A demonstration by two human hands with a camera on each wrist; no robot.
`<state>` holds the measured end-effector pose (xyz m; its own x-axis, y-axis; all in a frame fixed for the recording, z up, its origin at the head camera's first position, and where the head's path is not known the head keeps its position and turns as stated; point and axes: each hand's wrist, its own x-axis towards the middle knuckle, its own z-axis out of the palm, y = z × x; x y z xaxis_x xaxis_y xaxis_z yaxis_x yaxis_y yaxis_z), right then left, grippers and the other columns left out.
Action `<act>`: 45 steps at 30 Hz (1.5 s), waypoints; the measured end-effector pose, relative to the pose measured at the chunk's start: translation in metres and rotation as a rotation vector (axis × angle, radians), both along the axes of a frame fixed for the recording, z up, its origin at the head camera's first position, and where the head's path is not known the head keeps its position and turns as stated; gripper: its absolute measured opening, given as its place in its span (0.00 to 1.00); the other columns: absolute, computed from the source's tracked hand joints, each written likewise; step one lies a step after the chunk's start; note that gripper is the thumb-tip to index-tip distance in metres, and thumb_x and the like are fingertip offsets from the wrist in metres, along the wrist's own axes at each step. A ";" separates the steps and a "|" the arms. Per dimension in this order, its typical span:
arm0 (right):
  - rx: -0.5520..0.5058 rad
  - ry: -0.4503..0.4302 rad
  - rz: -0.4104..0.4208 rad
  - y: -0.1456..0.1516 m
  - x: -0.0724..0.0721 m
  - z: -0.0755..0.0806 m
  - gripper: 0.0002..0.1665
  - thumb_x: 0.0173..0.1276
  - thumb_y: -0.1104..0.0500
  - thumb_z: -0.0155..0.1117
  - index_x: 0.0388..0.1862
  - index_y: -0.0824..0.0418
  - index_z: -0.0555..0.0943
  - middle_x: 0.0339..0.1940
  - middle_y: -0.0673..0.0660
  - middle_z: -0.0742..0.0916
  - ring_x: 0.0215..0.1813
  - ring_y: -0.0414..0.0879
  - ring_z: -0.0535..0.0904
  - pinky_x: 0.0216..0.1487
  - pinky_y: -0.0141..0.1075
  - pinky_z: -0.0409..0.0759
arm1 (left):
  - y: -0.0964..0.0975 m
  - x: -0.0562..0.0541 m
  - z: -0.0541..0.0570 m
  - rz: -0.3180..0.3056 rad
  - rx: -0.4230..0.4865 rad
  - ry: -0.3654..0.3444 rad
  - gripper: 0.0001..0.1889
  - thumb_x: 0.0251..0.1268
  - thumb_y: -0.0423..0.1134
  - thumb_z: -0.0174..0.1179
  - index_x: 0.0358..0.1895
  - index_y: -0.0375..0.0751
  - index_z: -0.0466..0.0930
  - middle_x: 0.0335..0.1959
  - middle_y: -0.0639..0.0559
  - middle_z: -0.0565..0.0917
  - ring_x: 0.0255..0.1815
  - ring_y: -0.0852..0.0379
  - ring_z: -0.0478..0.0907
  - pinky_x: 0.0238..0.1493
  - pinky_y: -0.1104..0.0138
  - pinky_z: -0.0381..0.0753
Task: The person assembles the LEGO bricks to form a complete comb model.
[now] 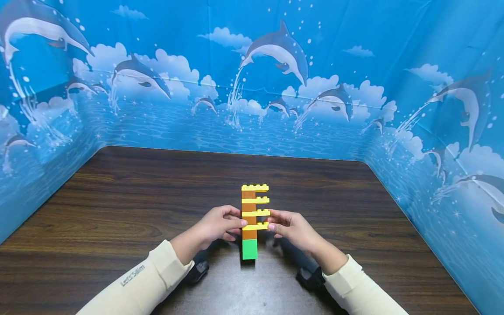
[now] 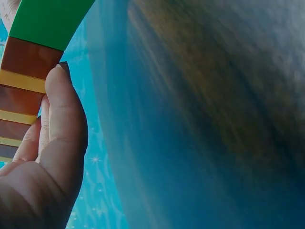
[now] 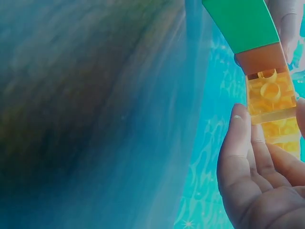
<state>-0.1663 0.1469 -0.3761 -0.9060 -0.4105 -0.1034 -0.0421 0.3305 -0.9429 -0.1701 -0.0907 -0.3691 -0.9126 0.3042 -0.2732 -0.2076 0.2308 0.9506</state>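
Note:
A tower of toy building bricks (image 1: 249,235) stands upright at the middle of the table, with a green brick (image 1: 250,249) at its base. Above that, orange bricks alternate with several yellow plates (image 1: 261,213) that jut out to the right. My left hand (image 1: 218,223) holds the tower's left side, thumb near the lowest yellow plate and fingers partly hidden behind. On the other side, my right hand (image 1: 293,228) grips the jutting ends of the lower yellow plates. The left wrist view shows the thumb (image 2: 66,105) against the tower's edge. Hollow undersides of the yellow plates (image 3: 271,90) face the right wrist view.
The dark wooden table (image 1: 157,183) stretches out around the tower. A blue curtain with dolphins (image 1: 252,122) borders it at the back and both sides. Dark wrist-worn devices (image 1: 311,278) sit beneath both wrists.

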 end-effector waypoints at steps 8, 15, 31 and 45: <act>0.044 -0.052 -0.005 0.000 -0.008 -0.002 0.30 0.71 0.59 0.58 0.68 0.73 0.66 0.52 0.63 0.83 0.51 0.53 0.82 0.47 0.42 0.82 | 0.001 -0.009 -0.004 -0.035 -0.001 -0.031 0.25 0.64 0.37 0.62 0.58 0.25 0.68 0.44 0.41 0.84 0.37 0.51 0.84 0.38 0.57 0.84; 0.050 -0.065 0.027 0.002 -0.013 -0.003 0.30 0.72 0.61 0.57 0.67 0.76 0.65 0.53 0.66 0.83 0.49 0.52 0.82 0.45 0.43 0.82 | 0.003 -0.017 -0.005 -0.045 -0.030 -0.069 0.23 0.66 0.37 0.60 0.58 0.24 0.69 0.45 0.41 0.83 0.38 0.50 0.84 0.37 0.58 0.84; 0.115 -0.126 0.020 0.002 -0.026 -0.003 0.28 0.73 0.60 0.56 0.66 0.74 0.67 0.52 0.64 0.84 0.47 0.51 0.83 0.43 0.42 0.82 | 0.007 -0.030 -0.011 -0.066 -0.071 -0.075 0.21 0.67 0.37 0.60 0.56 0.25 0.72 0.42 0.43 0.85 0.37 0.52 0.84 0.32 0.62 0.83; 0.180 -0.117 0.012 -0.002 -0.029 -0.005 0.27 0.74 0.63 0.53 0.67 0.74 0.66 0.56 0.66 0.81 0.47 0.51 0.84 0.43 0.43 0.83 | 0.011 -0.035 -0.009 -0.044 -0.132 -0.096 0.24 0.68 0.36 0.59 0.62 0.24 0.68 0.51 0.37 0.81 0.33 0.56 0.83 0.33 0.63 0.84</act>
<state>-0.1948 0.1444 -0.3807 -0.8787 -0.3868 -0.2798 0.0589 0.4938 -0.8676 -0.2056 -0.0799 -0.3781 -0.8670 0.2985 -0.3989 -0.2831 0.3635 0.8875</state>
